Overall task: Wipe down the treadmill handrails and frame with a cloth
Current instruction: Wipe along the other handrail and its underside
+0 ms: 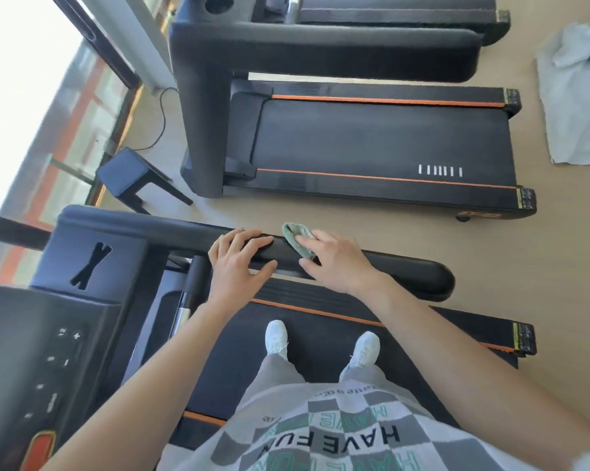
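Note:
I stand on a black treadmill belt [324, 338] with orange side stripes. Its thick black padded handrail [402, 270] runs across the view in front of me. My left hand [239, 263] lies on the rail with fingers wrapped over its top. Just to the right, my right hand [337, 260] presses a small folded green cloth [297, 237] against the rail's top; part of the cloth is hidden under my fingers. The console [48, 365] with buttons sits at the lower left.
A second black treadmill [371, 141] stands beyond the rail, and a third [388, 15] lies past it. A dark stool [130, 175] and a cable [161, 124] sit by the window at left. Crumpled pale sheeting [579, 93] lies on the wooden floor at right.

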{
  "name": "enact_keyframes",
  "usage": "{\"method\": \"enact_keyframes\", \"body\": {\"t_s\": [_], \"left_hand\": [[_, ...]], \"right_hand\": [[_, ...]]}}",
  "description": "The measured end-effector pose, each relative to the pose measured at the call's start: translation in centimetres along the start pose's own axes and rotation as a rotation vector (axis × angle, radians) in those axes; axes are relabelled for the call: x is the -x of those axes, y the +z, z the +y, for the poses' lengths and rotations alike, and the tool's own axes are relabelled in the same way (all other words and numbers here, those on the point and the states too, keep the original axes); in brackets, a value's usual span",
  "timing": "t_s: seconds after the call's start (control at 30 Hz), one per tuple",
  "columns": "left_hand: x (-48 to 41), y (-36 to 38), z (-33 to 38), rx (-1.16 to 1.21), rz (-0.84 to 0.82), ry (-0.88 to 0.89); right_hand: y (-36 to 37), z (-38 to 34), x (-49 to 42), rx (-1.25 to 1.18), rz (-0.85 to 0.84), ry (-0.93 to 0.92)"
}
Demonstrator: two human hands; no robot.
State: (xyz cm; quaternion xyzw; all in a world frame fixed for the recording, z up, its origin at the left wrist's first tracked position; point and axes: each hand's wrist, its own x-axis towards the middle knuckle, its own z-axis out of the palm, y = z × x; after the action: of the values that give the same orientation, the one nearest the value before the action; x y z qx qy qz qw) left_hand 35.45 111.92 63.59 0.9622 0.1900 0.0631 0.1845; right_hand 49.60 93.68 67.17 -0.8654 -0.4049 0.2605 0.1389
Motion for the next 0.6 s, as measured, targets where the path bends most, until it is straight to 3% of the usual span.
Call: {"method": "enact_keyframes", "body": {"t_s": [0.3,0.6], "left_hand": [[-0.2,-0.7,0.7,0.007,-0.041,-0.065],[-4.1,-3.4,-4.0,-0.025,-0.127,0.064]], "right_hand": [[-3.2,5.9,-0.5,-0.125,-0.218,0.016],[-0.7,0.0,-6.0,-0.269,-0.244,0.000]]}}
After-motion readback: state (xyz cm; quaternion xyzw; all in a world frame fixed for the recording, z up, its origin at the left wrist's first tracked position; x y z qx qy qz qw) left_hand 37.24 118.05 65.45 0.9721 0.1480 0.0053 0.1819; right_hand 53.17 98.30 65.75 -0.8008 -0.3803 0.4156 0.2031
